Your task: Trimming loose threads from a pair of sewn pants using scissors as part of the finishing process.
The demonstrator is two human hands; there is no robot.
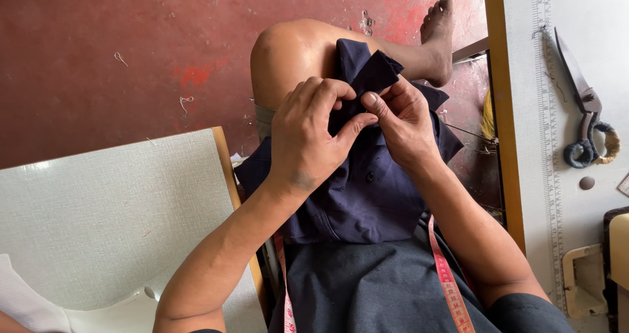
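Red-painted concrete floor (118, 38) spreads far behind a white textured tabletop (98, 222) at near left, while on the lap at centre lies a navy-blue cotton shirt (367, 195), its folded edge pinched by both the left hand (308, 133) and right hand (403, 120), and black-handled steel shears (585, 110) rest far right.

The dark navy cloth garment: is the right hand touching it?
Touching. The head view shows the right hand pinching a fold of the dark navy cloth garment.

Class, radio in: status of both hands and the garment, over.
Left hand and right hand both pinching navy shirt fold on knee. Tape measure draped clear. Nothing obstructing.
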